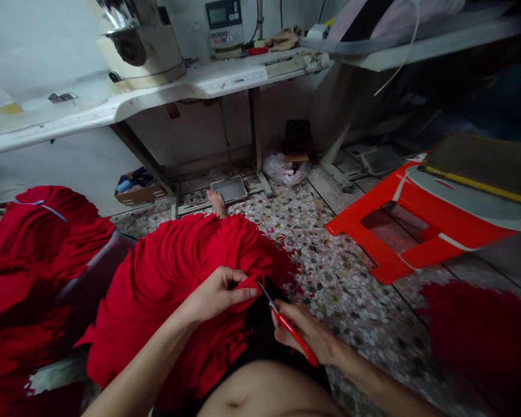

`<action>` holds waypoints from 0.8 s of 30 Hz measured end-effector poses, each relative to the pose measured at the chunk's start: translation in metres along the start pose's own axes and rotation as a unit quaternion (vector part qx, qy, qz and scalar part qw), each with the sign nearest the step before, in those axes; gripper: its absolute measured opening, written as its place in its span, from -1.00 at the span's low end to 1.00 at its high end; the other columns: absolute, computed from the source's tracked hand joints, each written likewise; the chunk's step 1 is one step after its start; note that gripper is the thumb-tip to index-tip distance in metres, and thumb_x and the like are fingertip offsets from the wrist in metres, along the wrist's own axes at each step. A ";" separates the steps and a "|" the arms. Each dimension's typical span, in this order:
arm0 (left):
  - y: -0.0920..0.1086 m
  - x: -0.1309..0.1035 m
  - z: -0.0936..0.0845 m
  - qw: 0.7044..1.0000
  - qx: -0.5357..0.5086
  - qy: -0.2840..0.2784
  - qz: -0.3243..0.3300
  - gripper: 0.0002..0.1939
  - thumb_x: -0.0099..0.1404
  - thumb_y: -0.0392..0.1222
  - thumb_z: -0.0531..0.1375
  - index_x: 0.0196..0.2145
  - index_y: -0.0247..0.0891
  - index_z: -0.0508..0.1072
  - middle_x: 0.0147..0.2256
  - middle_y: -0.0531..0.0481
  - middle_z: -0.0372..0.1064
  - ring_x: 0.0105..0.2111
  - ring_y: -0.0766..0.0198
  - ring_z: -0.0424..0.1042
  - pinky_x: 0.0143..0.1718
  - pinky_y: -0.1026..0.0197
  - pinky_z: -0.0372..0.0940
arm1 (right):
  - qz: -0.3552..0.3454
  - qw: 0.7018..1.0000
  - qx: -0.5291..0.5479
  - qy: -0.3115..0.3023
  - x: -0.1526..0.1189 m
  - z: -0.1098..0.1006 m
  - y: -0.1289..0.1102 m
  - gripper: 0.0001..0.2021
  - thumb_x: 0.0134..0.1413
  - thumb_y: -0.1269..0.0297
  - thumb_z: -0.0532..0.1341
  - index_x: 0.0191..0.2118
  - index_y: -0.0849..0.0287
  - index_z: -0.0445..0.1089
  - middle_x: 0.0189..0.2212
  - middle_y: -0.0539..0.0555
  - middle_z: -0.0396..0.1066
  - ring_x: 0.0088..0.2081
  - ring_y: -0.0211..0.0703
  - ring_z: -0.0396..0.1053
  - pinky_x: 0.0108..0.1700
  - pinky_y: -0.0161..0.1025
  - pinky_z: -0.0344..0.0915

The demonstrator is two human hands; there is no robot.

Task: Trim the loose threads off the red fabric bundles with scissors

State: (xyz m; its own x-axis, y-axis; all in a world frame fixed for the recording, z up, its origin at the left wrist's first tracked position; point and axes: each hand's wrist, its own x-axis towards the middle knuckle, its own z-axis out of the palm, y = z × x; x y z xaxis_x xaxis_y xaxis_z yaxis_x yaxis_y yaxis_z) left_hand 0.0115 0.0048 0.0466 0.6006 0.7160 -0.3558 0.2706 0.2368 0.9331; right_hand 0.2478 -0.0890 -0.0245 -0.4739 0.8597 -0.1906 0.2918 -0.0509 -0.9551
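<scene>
A large stack of red fabric pieces (169, 272) lies across my lap. My left hand (219, 292) pinches the edge of one red piece between thumb and fingers. In my right hand (301, 327) is a pair of scissors (293, 336) with red handles, its blades pointing up and left. The blade tips meet the fabric edge just right of my left fingertips. Whether the blades are apart or together is too small to tell.
More red fabric (26, 278) is heaped at the left. A sewing machine (143, 52) stands on a white table (226, 81) ahead, with a pedal (230, 188) below. An orange stool (382, 226) is at the right, near red scraps (481, 336) on the speckled floor (330, 278).
</scene>
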 end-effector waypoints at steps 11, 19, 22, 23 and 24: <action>0.002 0.001 0.004 0.997 0.027 -0.067 -0.004 -0.59 0.34 0.09 0.32 -0.29 -0.39 0.65 -0.46 0.02 0.37 -0.46 0.33 0.23 -0.38 0.27 0.18 | 0.070 0.992 0.036 0.094 0.006 0.019 0.018 -0.57 -0.02 -0.01 0.50 -0.49 0.17 0.33 -0.61 -0.14 0.21 -0.53 -0.30 0.10 -0.52 -0.37 0.01; 0.015 -0.041 -0.018 0.966 0.081 -0.246 -0.010 -0.70 0.33 0.02 0.34 -0.24 -0.29 0.71 -0.35 -0.17 0.57 -0.37 0.16 0.49 -0.28 0.21 0.38 | 0.129 0.971 0.142 0.145 0.000 0.027 0.043 -0.49 0.02 -0.20 0.40 -0.48 0.08 0.22 -0.69 -0.14 0.17 -0.67 -0.27 0.15 -0.63 -0.33 0.07; 0.012 -0.060 -0.037 0.961 0.045 -0.250 -0.104 -0.62 0.31 0.09 0.35 -0.16 -0.29 0.69 -0.39 -0.16 0.58 -0.48 0.19 0.50 -0.42 0.23 0.39 | 0.147 0.967 0.146 0.149 0.008 0.023 0.057 -0.48 0.03 -0.25 0.38 -0.48 0.07 0.21 -0.71 -0.14 0.18 -0.68 -0.26 0.16 -0.62 -0.31 0.09; 0.011 -0.062 -0.043 0.973 0.037 -0.198 -0.113 -0.60 0.31 0.11 0.35 -0.16 -0.31 0.67 -0.43 -0.12 0.55 -0.52 0.23 0.48 -0.46 0.25 0.37 | 0.148 0.967 0.145 0.150 0.012 0.021 0.060 -0.48 0.03 -0.25 0.39 -0.47 0.07 0.21 -0.70 -0.14 0.18 -0.68 -0.26 0.17 -0.61 -0.31 0.10; 0.010 -0.061 -0.049 0.986 0.038 -0.126 -0.101 -0.60 0.33 0.13 0.33 -0.19 -0.32 0.65 -0.46 -0.09 0.52 -0.55 0.26 0.46 -0.48 0.27 0.34 | 0.144 0.967 0.144 0.154 0.015 0.019 0.060 -0.48 0.03 -0.24 0.39 -0.47 0.07 0.21 -0.70 -0.14 0.18 -0.67 -0.25 0.18 -0.60 -0.31 0.11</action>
State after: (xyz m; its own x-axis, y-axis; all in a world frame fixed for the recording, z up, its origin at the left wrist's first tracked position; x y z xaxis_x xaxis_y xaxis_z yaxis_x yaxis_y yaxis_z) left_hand -0.0592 -0.0049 0.0801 0.6933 0.4713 -0.5451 0.4540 0.3018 0.8383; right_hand 0.2423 -0.0886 -0.0896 -0.1247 0.8968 -0.4245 0.1102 -0.4127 -0.9042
